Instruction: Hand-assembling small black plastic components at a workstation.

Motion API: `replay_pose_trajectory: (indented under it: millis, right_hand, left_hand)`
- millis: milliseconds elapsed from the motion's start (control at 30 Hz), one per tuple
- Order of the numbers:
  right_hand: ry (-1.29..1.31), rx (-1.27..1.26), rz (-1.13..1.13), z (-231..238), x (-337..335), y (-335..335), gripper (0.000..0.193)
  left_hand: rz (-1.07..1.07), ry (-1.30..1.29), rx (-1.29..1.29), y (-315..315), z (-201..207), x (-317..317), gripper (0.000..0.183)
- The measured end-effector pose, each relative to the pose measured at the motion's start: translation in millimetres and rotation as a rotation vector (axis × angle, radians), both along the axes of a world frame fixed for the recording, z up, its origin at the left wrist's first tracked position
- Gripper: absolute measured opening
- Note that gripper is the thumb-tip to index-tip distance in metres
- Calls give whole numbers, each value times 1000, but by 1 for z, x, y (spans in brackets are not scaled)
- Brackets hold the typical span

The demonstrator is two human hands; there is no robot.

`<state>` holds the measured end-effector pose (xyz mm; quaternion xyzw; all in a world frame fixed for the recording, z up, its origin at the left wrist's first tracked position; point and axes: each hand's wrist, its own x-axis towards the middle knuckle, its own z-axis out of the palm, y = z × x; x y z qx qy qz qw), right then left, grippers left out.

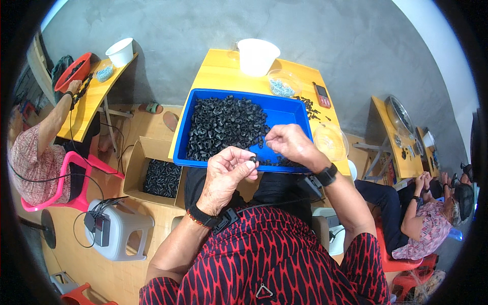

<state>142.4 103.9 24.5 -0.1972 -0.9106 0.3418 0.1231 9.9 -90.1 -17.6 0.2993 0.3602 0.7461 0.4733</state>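
Observation:
Over the near edge of a blue tray (300, 119), my left hand (226, 175) pinches a small black plastic part (253, 159) between thumb and fingertips. Just right of it, my right hand (295, 145) hovers above the tray with its fingertips pressed together; whatever they hold is too small to make out. A heap of similar black parts (223, 122) fills the tray's left side. More black pieces (284, 161) lie along its near right edge, partly hidden by my right hand.
On my yellow table (216, 63) stand a white bucket (258, 57), a clear bowl of small screws (282, 87), a phone (322, 95) and a clear lid-like dish (330, 142). A cardboard box of black parts (161, 178) sits on the floor at left. Other people work at tables on both sides.

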Motion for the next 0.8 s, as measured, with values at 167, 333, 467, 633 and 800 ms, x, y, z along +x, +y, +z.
replay_pose_trajectory:
  millis: [167, 333, 467, 633, 800]
  right_hand:
    - [271, -544, -65, 21, 14, -42, 21]
    - [407, -540, -48, 10, 14, -73, 13]
    - [464, -475, -34, 2, 14, -76, 12]
    - [471, -445, -51, -1, 13, -79, 11]
    - [459, -355, -35, 1, 15, -78, 9]
  left_hand:
    - [25, 22, -16, 1, 2, 5, 14]
    - [39, 59, -5, 0, 1, 6, 13]
    - [53, 70, -16, 0, 3, 8, 12]
    - [46, 59, -52, -3, 5, 8, 12]
    - [40, 59, -59, -3, 10, 10, 12]
